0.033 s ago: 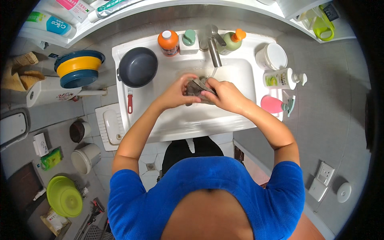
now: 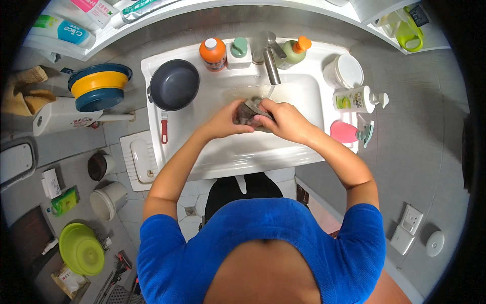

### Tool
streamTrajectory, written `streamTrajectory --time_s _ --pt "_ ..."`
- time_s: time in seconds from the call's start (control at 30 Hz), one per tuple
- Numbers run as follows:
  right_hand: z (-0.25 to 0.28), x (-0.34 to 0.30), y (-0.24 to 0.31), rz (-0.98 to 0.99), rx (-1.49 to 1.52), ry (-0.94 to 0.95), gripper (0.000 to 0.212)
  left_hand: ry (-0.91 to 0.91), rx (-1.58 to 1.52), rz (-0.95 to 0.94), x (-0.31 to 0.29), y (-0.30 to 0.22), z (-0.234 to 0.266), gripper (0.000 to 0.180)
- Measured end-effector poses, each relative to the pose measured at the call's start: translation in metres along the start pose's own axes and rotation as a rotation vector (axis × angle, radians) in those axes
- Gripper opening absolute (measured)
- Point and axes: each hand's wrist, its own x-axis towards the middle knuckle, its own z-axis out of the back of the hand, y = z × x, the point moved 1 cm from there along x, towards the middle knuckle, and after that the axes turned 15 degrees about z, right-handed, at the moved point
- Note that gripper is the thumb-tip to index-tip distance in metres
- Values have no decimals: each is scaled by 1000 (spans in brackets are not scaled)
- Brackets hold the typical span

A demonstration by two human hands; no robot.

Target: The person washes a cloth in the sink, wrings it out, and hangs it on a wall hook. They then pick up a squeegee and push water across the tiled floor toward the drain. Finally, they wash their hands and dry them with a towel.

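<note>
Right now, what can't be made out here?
All in the head view:
Grey cloth: full shape, bunched and partly covered by the left hand and right hand.
White-and-teal tube: far end, cut off by the upper edge.
Red-handled tool: head, too small to identify.

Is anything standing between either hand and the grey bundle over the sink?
Nothing visible does: the left hand and right hand both already hold the grey bundle. The dark pan stands off to the left and the faucet beyond, neither in between.
</note>
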Motion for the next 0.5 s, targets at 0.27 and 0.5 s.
streamTrajectory --time_s 0.27,0.5 --pt "38 -36 -45 -272 402 -486 15 25 196 226 19 42 27 18" --pt "-21 -77 -163 -829 442 -155 34 -506 449 -7 60 48 37 14"
